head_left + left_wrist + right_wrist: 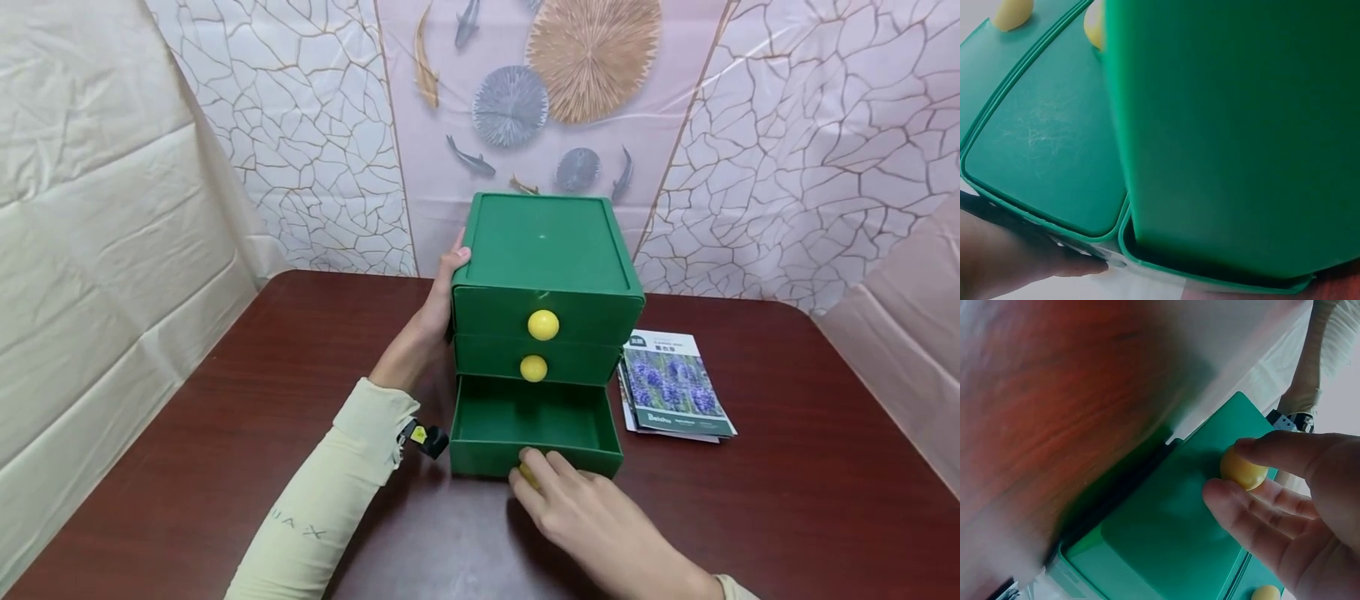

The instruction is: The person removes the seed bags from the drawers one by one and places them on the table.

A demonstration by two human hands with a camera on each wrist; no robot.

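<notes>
A green cabinet (543,242) with three drawers and round yellow knobs stands on the table. Its bottom drawer (480,458) is pulled out, and the visible inside is bare. My right hand (581,512) pinches that drawer's yellow knob (1244,470) between thumb and fingers. Against the cabinet's left side rests my left hand (437,307), its fingers partly hidden behind the side wall. The upper drawer (487,312) and middle drawer (487,354) are pushed in. In the left wrist view, the pulled-out drawer's front (1241,137) fills the right half.
A small stack of booklets (675,383) with a lavender cover lies right of the cabinet. The dark red table (810,467) ends at a patterned cloth (322,125) behind. Pale draped cloth (97,208) hangs at the left.
</notes>
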